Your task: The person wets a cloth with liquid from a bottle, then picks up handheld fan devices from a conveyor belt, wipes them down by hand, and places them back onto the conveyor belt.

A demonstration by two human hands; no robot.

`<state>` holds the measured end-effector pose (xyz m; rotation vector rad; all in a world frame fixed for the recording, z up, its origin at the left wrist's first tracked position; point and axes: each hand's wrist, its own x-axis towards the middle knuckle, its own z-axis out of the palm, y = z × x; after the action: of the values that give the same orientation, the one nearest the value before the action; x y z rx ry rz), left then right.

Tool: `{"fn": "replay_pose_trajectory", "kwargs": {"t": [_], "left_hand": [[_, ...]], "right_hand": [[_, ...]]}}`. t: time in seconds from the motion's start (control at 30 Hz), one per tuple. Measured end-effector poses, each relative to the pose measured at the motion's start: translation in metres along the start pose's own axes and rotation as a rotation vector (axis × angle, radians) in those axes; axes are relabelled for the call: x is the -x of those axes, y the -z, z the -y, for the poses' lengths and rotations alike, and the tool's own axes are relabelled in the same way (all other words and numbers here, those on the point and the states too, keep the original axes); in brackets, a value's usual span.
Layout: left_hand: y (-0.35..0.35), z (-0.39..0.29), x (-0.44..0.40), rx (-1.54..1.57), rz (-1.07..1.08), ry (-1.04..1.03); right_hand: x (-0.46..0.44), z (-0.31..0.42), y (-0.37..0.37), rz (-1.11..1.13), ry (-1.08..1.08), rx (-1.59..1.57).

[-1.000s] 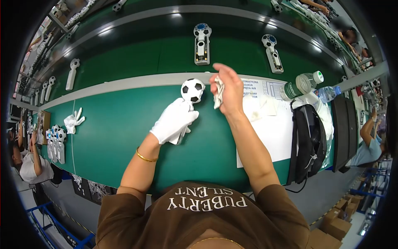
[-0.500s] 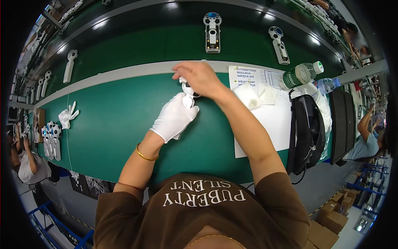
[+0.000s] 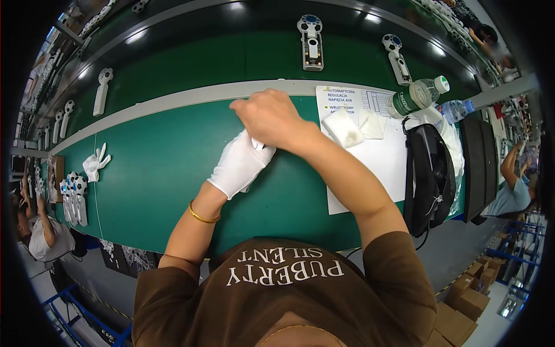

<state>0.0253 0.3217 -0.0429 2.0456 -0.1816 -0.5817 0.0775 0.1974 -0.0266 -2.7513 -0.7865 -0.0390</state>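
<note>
My left hand (image 3: 240, 165), in a white glove, is wrapped round the handle of a white device (image 3: 258, 144) above the green work surface (image 3: 156, 168). Only a small white part of the device shows between my hands. Bare and curled, my right hand (image 3: 269, 118) covers the device's football-patterned head, which is hidden now. Its fingers are closed over that end; whether the white cloth seen earlier is still in them cannot be seen.
A white glove (image 3: 96, 162) and several football-headed devices (image 3: 80, 199) are at the left. To the right are paper sheets (image 3: 370, 179), a white pad (image 3: 342, 128), a bottle (image 3: 417, 97) and a black bag (image 3: 426, 179). More devices (image 3: 312, 46) lie beyond the grey rail. People sit at both sides.
My right hand has moved left from beside the device onto its football head, covering it. My left hand keeps its hold. The devices beyond the rail have shifted right in view.
</note>
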Motion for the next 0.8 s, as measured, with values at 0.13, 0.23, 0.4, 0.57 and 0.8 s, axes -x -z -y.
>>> {"fn": "replay_pose_trajectory", "kwargs": {"t": [0.13,0.23,0.4,0.57,0.8], "left_hand": [[-0.001,0.012,0.004,0.097,0.064,-0.064],[-0.001,0.015,0.010,0.352,0.179,-0.062],[0.001,0.007,0.016,0.759,0.297,-0.110],[0.000,0.009,0.010,1.271,0.475,0.078],[-0.005,0.011,0.006,1.631,0.659,0.180]], "right_hand": [[-0.016,-0.032,0.011,0.339,-0.166,-0.803],[-0.007,-0.048,0.016,0.558,-0.267,-1.343],[0.007,-0.057,-0.004,0.296,-0.114,-1.922],[0.014,-0.028,-0.002,-0.233,-0.200,-1.780],[0.019,0.000,-0.008,-0.771,0.083,-0.535]]}}
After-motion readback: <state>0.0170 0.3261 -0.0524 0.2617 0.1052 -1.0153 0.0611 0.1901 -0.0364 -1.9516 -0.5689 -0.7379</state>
